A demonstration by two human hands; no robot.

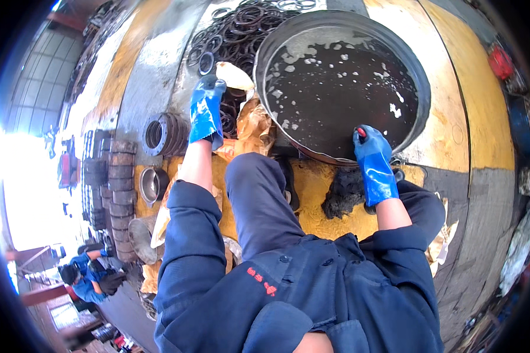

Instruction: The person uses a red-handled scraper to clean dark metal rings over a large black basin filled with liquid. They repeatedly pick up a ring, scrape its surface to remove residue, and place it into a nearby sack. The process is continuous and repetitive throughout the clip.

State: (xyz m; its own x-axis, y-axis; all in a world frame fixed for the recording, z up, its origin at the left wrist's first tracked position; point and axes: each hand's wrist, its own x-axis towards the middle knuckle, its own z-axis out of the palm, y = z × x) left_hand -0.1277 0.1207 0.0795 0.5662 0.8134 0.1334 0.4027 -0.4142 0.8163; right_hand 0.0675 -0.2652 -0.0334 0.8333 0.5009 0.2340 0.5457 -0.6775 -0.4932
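In the head view, a round basin [335,19] of dark, foam-flecked liquid [335,88] stood before the person. The left grip [207,97], a blue-gloved hand, was left of the basin, against a pale piece [234,76]; whether it was clamped on that or only touching could not be told. The right grip [373,150], gloved alike, was clamped on a red-ended thing [361,133] at the basin's near right edge. Dark rings [241,29] lay heaped left of the basin, with crumpled brown paper [255,126] beside its near left rim. Good handling seemed to call for a firm hold on the red-ended thing and slow movements over the basin, to avoid splashing.
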